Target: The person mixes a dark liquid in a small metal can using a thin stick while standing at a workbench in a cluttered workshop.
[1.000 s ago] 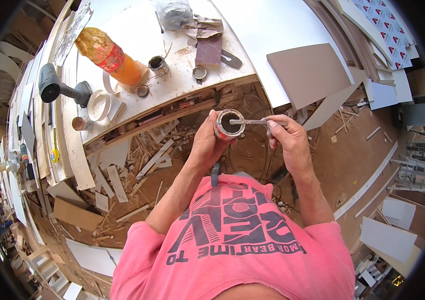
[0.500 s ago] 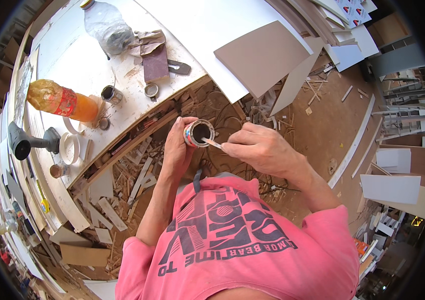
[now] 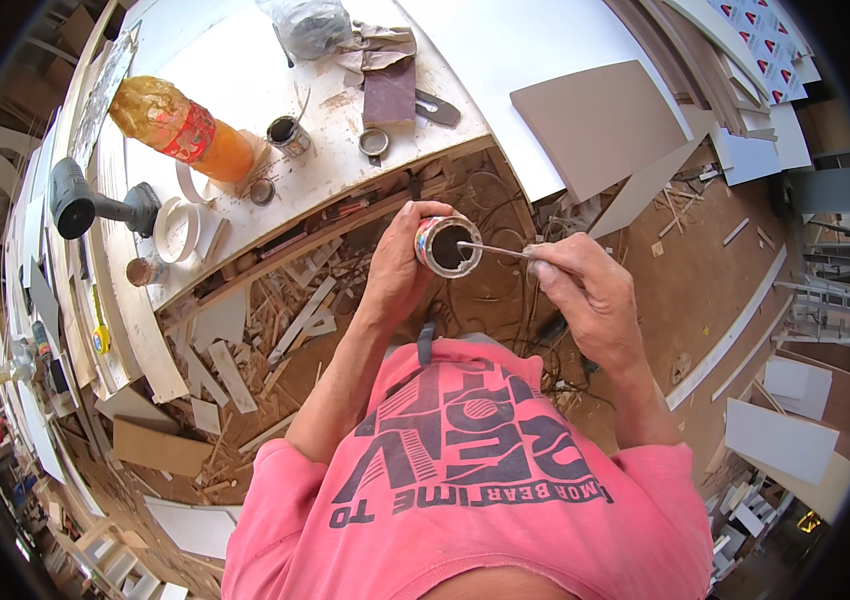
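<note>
My left hand (image 3: 397, 265) is wrapped round a small open tin can (image 3: 429, 247), its dark mouth tipped up toward me. Between the thumb and fingers of my right hand (image 3: 593, 298) is a thin stirring stick (image 3: 501, 250). The stick lies nearly level, its far end inside the can's mouth. Dark contents fill part of the can, and residue marks its rim. What kind of substance it is, I cannot tell. Both hands are in front of my pink shirt, off the near edge of the white workbench (image 3: 335, 165).
On the bench stand a bottle of orange liquid (image 3: 185, 130), a second small can (image 3: 288, 137), a round lid (image 3: 374, 143), sandpaper (image 3: 390, 95) and a dark power tool (image 3: 95, 205). A brown board (image 3: 600, 125) overhangs the bench edge. Wood offcuts (image 3: 235, 375) litter the floor.
My right hand has drawn back and turned, so more of the stick shows between it and the can. The whole view has shifted, with both hands now farther right in it.
</note>
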The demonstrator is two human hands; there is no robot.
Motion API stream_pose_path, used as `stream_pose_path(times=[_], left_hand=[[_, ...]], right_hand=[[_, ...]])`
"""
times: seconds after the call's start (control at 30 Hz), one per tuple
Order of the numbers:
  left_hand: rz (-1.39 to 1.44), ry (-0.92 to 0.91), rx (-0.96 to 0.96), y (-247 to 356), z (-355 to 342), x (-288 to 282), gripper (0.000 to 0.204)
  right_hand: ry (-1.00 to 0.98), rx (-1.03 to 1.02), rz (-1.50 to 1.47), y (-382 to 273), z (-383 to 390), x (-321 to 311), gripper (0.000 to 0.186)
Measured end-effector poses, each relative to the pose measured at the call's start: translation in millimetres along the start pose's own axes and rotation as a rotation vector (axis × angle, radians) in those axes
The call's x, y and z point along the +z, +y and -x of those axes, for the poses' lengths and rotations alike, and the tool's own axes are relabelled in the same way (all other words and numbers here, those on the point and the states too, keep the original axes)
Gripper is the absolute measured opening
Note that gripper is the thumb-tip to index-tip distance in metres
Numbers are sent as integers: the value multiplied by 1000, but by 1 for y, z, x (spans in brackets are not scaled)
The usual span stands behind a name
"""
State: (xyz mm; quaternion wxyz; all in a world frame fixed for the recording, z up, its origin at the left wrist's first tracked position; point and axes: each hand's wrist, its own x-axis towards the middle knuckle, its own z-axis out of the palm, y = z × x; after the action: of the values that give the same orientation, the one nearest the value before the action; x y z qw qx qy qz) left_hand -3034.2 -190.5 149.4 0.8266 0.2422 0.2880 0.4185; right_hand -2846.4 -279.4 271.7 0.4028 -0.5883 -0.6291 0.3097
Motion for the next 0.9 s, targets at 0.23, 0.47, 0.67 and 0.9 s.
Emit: stream_pose_path(times=[0.23,0.47,0.67,0.9], left_hand=[[-54,5,40,8,8,4,44],[-325,39,157,8,8,-3,49],[-369,59,126,11,11,-3,49],[-344,46,-56,8,14,3,49]], right_hand=[[-66,-92,64,-5,-10,2,15],[-200,-65,87,-4,-11,3,14],[-233,-198,195,-7,-18,1,14],[-183,-524,479,12,-44,16,16]])
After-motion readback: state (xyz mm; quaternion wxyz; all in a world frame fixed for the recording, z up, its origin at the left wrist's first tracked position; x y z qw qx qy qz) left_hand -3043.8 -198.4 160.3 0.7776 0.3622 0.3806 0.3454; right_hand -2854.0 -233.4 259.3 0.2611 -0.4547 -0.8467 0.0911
